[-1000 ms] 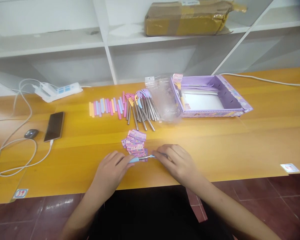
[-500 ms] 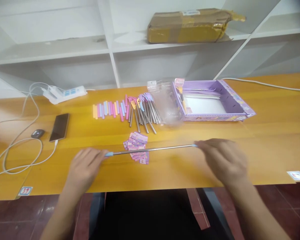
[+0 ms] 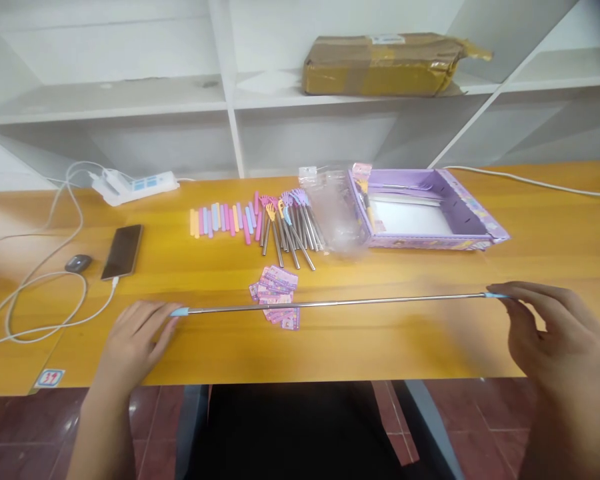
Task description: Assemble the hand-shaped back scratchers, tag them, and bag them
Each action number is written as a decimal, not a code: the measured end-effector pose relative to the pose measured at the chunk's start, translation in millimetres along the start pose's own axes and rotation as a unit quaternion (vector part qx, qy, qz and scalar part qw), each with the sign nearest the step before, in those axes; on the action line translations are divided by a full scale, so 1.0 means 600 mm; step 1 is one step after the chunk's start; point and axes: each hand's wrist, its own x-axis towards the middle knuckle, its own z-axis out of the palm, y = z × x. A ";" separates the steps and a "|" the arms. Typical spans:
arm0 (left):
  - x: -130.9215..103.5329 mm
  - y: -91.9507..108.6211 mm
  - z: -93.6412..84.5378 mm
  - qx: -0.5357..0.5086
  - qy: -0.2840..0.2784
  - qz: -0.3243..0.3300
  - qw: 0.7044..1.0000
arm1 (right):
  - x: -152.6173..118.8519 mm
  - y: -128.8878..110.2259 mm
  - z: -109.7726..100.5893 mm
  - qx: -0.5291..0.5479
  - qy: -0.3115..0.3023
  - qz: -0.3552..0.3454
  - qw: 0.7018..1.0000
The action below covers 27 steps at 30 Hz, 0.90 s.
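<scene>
Stretched between my hands is a long telescopic back scratcher (image 3: 340, 303) with a metal rod and light blue ends. My left hand (image 3: 133, 340) pinches one blue end, and my right hand (image 3: 555, 327) grips the other, its tip hidden by the fingers. Beneath the rod a fanned pile of pink and purple cards (image 3: 277, 287) lies on the table. Farther back, several short back scratchers (image 3: 293, 227) with claw-shaped heads lie in a heap. To their left is a row of pink, blue, purple and orange sleeves (image 3: 225, 219).
Clear plastic bags (image 3: 333, 207) lie beside a purple display box (image 3: 430, 243) holding a packaged scratcher (image 3: 365, 200). At left are a phone (image 3: 122, 252), a black mouse-like object (image 3: 78, 263), white cables and a power strip (image 3: 140, 185). A taped carton (image 3: 385, 67) sits on the shelf.
My hands have moved apart, the right one far to the right and the left one a little left. The rod between them has become longer.
</scene>
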 end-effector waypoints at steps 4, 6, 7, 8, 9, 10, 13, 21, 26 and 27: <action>0.000 0.002 -0.001 -0.003 0.000 -0.014 1.000 | 0.005 -0.011 -0.005 -0.010 0.009 0.019 1.000; 0.003 0.007 0.002 0.004 -0.004 -0.013 1.000 | 0.004 -0.029 -0.004 -0.031 0.005 0.031 0.999; 0.004 0.009 0.004 0.008 -0.006 -0.012 1.000 | 0.004 -0.040 -0.004 -0.041 -0.003 0.043 0.998; 0.006 0.011 0.006 0.011 -0.007 -0.010 1.000 | 0.003 -0.050 -0.004 -0.047 -0.013 0.051 0.997; 0.006 0.013 0.007 0.014 -0.005 -0.007 1.000 | 0.003 -0.059 -0.004 -0.052 -0.021 0.055 0.997; 0.007 0.014 0.007 0.019 0.001 -0.001 1.000 | 0.003 -0.064 -0.004 -0.055 -0.022 0.053 0.997; 0.008 0.013 0.000 0.043 0.038 0.016 0.998 | 0.005 -0.068 -0.004 -0.070 -0.018 0.040 0.997; 0.024 0.012 -0.028 0.036 0.080 0.053 0.995 | -0.006 -0.030 0.005 -0.065 -0.010 0.090 0.994; 0.057 0.053 -0.010 0.009 0.072 0.068 0.995 | 0.024 -0.073 0.018 -0.012 0.002 0.018 1.000; 0.068 0.069 -0.002 0.003 0.072 0.070 0.995 | 0.035 -0.097 0.024 0.003 0.001 -0.003 1.000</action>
